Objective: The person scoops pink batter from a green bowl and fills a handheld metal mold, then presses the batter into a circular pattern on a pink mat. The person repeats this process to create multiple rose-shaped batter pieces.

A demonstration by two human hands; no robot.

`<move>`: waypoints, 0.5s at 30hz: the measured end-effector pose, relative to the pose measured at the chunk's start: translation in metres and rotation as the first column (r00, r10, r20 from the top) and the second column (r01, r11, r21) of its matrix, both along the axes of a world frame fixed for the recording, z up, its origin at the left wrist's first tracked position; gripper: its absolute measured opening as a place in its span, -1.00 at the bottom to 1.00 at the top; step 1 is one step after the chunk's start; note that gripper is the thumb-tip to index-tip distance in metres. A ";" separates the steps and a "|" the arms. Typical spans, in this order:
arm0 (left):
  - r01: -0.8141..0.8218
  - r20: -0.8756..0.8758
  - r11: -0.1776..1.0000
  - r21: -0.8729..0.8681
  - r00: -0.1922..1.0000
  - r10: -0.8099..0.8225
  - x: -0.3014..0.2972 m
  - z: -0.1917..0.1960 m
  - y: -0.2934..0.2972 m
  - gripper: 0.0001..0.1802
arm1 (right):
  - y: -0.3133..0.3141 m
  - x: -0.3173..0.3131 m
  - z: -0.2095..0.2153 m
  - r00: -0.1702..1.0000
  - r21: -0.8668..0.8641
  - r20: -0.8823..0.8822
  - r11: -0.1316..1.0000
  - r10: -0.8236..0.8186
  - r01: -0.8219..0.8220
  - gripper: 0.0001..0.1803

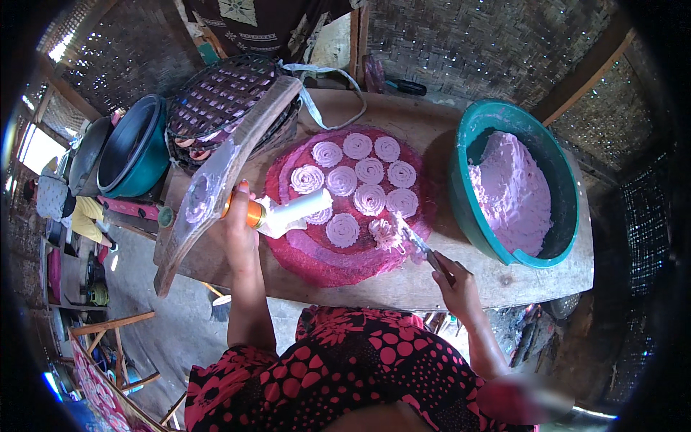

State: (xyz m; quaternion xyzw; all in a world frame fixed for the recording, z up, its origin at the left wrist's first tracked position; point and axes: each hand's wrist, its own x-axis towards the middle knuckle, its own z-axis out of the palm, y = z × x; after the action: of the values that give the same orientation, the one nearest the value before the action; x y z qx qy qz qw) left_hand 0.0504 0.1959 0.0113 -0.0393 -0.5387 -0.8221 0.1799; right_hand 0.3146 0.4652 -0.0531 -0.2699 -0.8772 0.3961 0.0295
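My left hand (241, 219) is closed around a dough press: a long, dough-smeared wooden board (234, 147) with an orange collar (255, 214) and a white cylinder (306, 207). The press is tilted, its cylinder reaching over the left part of a round pink mat (324, 268). In my right hand (458, 284) is a knife (425, 246), its dough-coated blade pointing away from me. The blade's tip touches a loose tangle of pale pink dough strands (385, 236) at the mat's near right. Several coiled dough rosettes (369, 171) lie beyond it; the cylinder partly covers one.
A green tub (475, 223) of pink dough (515, 194) stands right on the wooden table (504, 282). A woven basket (223, 101) with a pale strap sits at the back left, beside another green tub (147, 169). A person (86, 216) is at the far left, near wooden frames (115, 324).
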 end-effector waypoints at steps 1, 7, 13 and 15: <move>0.010 -0.062 1.000 -0.015 0.998 -0.011 0.000 -0.003 0.000 -0.67 | -0.003 -0.001 -0.004 0.999 0.068 -0.045 0.997 0.026 -0.023 -0.54; 0.031 -0.078 0.947 -0.320 0.995 -0.059 -0.007 -0.027 -0.005 -0.81 | -0.023 -0.009 -0.042 0.989 0.426 0.082 0.893 0.123 -0.147 -0.58; 0.027 -0.151 0.870 -0.493 0.982 -0.116 -0.012 -0.043 -0.009 -0.80 | -0.006 -0.002 -0.057 0.999 -0.182 0.007 0.983 0.038 -0.036 -0.62; 0.141 -0.039 0.916 -0.375 0.985 -0.168 -0.008 -0.031 -0.012 -0.79 | 0.010 0.016 -0.036 0.982 -0.678 0.183 0.718 -0.039 0.155 -0.65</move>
State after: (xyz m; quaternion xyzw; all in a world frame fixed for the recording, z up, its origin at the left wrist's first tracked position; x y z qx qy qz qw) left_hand 0.0424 0.1841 -0.0200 -0.1439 -0.6728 -0.7153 0.1228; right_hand 0.3307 0.4748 -0.0896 -0.3371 -0.6511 0.6692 -0.1208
